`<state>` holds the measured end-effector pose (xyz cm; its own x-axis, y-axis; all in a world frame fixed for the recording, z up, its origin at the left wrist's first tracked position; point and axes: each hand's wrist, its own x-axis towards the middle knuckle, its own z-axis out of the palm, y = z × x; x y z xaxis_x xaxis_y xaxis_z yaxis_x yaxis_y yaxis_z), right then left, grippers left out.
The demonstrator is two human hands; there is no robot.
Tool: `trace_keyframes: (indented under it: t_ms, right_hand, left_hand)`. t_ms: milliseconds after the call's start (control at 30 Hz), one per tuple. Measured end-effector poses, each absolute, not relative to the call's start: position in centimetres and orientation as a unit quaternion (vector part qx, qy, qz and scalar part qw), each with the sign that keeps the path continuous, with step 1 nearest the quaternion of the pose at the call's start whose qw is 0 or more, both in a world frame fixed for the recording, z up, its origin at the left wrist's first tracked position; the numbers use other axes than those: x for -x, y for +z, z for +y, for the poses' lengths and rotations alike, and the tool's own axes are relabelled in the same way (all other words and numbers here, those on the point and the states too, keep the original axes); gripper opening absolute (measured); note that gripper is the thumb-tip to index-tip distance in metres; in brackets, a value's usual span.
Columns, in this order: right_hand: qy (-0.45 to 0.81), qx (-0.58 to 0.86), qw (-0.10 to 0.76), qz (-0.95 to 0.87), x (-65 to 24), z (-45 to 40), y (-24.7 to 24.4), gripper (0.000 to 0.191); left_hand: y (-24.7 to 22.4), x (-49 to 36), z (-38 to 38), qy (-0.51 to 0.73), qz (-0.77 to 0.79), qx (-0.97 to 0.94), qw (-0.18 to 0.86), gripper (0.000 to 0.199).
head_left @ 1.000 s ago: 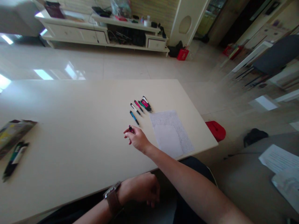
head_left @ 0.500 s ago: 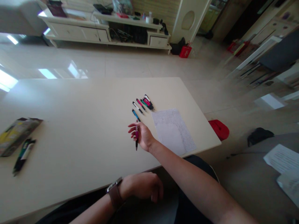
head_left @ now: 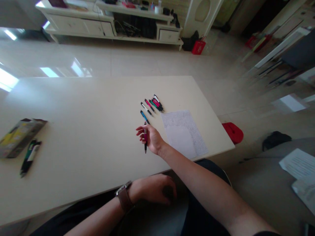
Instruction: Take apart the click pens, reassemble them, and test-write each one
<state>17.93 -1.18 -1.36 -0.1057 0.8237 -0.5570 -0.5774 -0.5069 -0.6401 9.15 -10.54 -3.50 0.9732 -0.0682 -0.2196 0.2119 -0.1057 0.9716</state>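
Observation:
My right hand (head_left: 154,139) is above the white table (head_left: 86,114), fingers curled loosely around a magenta-and-black pen (head_left: 145,136) whose dark end points toward me. Just beyond it lies a blue pen (head_left: 144,116). A white-and-black pen (head_left: 146,108) and several pink, green and white pens (head_left: 156,104) are grouped farther off. To the right of this hand rests a sheet of paper (head_left: 180,141) with dense writing along its top and right side. My left hand (head_left: 156,189), with a brown-strapped watch (head_left: 124,195), is below the table edge over my lap, fingers curled in, nothing visible in them.
A grey-and-yellow box (head_left: 21,136) and a few pens (head_left: 30,158) lie at the table's left. A red stool (head_left: 233,132) stands beyond the right edge. Papers (head_left: 299,164) rest on a grey surface at far right. A white cabinet (head_left: 78,26) stands across the floor.
The whole view has shifted slightly, with the table sitting a little higher in the picture. My right hand still holds the pen. The left hand's fingers have curled a little further inward.

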Motion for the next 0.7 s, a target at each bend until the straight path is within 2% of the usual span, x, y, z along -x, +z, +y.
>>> trace_keyframes:
  t_ms: [67,100,233,433,567,633,700]
  right_hand:
    - [0.732,0.469,0.477,-0.131,-17.9,-1.2,-1.3,0.019]
    - [0.732,0.470,0.477,-0.131,-17.9,-1.2,-1.3,0.019]
    - [0.731,0.470,0.476,-0.133,-17.9,-1.2,-1.2,0.019]
    - [0.730,0.469,0.479,-0.135,-17.9,-1.2,-1.2,0.019]
    - [0.728,0.469,0.480,-0.142,-17.9,-1.2,-1.3,0.019]
    - [0.727,0.468,0.480,-0.146,-17.9,-1.2,-1.4,0.019]
    - [0.727,0.469,0.480,-0.147,-17.9,-1.2,-1.5,0.019]
  left_hand:
    - [-3.3,-9.2,-10.5,-0.165,0.087,-0.706,0.683,0.023]
    - [-3.2,-9.2,-10.5,-0.167,0.090,-0.704,0.684,0.026]
    - [-3.0,-9.3,-10.4,-0.024,0.049,-0.752,0.657,0.046]
    - [-3.4,-9.3,-10.5,-0.146,0.126,-0.706,0.682,0.024]
    - [-3.9,-9.2,-10.6,-0.143,0.111,-0.707,0.684,0.015]
    - [-4.0,-9.1,-10.6,-0.136,0.106,-0.707,0.686,0.016]
    - [-4.0,-9.1,-10.7,-0.125,0.083,-0.715,0.682,0.028]
